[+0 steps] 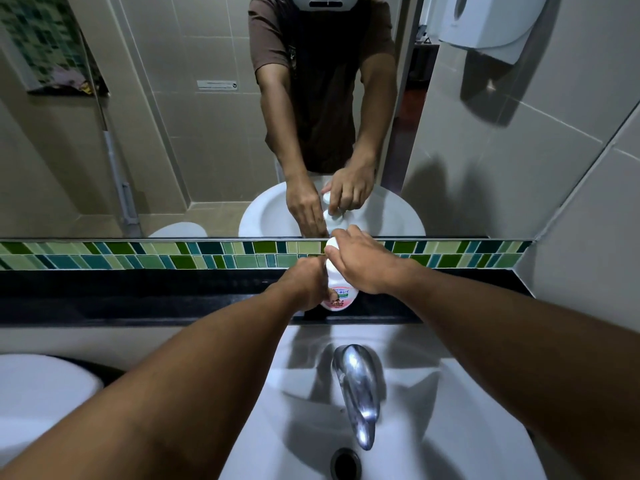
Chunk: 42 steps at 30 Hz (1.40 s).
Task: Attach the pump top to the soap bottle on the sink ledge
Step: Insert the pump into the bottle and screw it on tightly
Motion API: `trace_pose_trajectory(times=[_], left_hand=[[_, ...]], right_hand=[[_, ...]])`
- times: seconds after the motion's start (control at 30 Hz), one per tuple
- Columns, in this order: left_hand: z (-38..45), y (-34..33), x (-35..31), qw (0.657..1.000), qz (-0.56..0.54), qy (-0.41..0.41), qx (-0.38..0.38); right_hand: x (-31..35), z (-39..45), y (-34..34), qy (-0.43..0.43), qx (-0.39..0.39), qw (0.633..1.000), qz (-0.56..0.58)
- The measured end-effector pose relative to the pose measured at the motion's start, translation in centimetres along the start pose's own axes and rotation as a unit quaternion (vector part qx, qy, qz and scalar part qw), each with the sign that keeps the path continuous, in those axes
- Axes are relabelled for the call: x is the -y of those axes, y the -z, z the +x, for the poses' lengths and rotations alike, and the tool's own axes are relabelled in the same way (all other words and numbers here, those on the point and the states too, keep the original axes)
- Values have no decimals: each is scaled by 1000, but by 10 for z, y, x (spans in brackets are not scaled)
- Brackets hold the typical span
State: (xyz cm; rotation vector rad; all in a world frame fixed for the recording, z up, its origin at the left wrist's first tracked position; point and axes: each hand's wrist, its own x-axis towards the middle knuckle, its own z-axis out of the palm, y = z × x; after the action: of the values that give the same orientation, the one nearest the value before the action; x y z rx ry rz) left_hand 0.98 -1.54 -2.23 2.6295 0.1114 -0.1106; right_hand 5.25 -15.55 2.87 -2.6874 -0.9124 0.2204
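A white soap bottle (340,296) with a pink label stands upright on the black sink ledge (138,299), just behind the basin. My left hand (304,284) wraps around the bottle's left side. My right hand (363,263) comes down from above and closes on the white pump top (331,244), which sits on the bottle's neck. Only a small white part of the pump shows between my fingers. The mirror above reflects both hands on the bottle.
A chrome faucet (358,389) rises from the white basin (450,427) directly below the bottle. A green tile strip (138,254) runs behind the ledge under the mirror. A white dispenser (491,26) hangs on the right wall. Another white basin edge (41,400) is at the left.
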Motion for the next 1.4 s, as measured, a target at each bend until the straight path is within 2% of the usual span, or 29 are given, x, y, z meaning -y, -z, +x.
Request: trace_pose_trajectory(times=[0.23,0.73,1.4], left_hand=[[0,1,-1,1000,-4,9,3],[3,-3,3,1000,6,4,-9],[3,-7,2,1000,-8,9,-6]], right_hand=[[5,1,-5,-15,-21,999,-33],[17,1,-12,-72,-52,996,-4],[22,-2,-10,-94,-40,995,8]])
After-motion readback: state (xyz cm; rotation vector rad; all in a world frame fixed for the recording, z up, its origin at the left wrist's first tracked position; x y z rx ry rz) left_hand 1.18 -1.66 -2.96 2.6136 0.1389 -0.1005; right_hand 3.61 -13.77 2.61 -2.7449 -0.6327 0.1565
